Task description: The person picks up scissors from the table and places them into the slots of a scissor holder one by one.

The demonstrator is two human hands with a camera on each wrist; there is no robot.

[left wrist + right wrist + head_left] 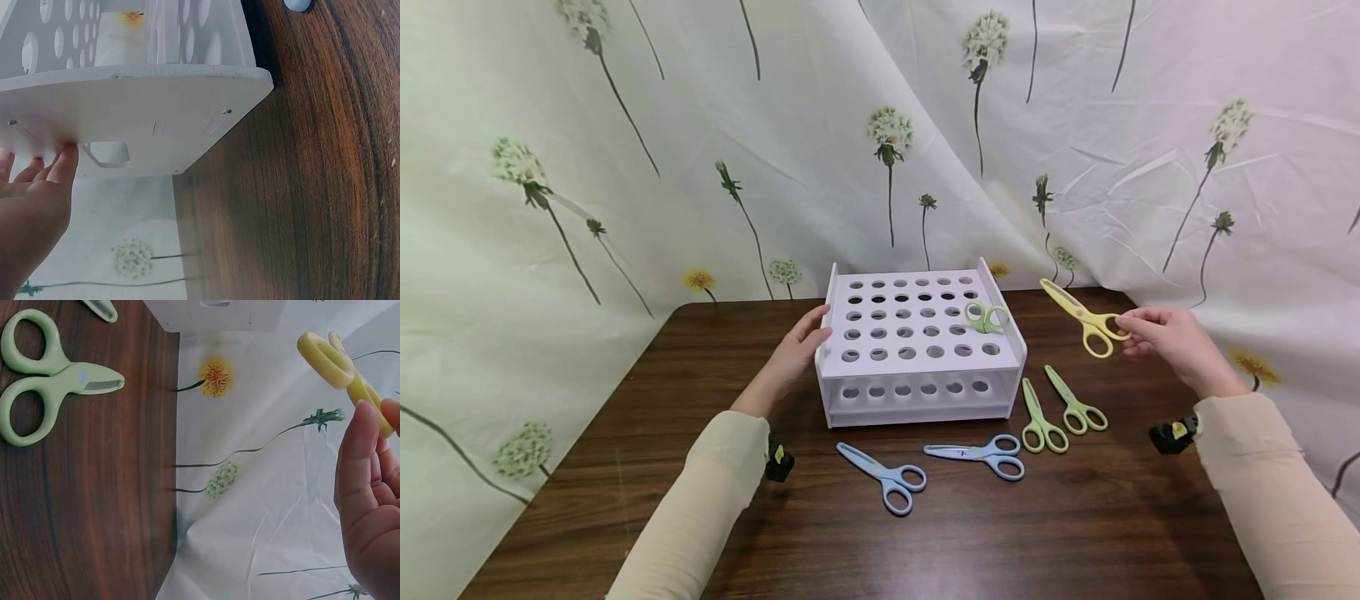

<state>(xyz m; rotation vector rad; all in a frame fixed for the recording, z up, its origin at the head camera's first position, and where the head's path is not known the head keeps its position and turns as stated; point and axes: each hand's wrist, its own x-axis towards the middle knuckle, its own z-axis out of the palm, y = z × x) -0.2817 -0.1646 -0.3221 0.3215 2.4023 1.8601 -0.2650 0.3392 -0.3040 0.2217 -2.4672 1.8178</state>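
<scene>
A white rack [917, 367] with rows of round holes stands on the table. My left hand [801, 343] rests its fingertips against the rack's left side panel [144, 119]. Up to the right of the rack, my right hand [1172, 337] pinches yellow scissors [1078, 315] by one finger loop, blades pointing up and left. In the right wrist view the yellow loops [328, 362] show above the thumb. Green scissors [985, 317] stand in a hole at the rack's right side, handles up.
Two pairs of green scissors [1037, 421] [1075, 408] lie right of the rack. Blue scissors [887, 477] and a second blue pair [981, 453] lie in front of it on the dark wooden table [715, 533]. A flower-printed cloth [820, 150] hangs behind.
</scene>
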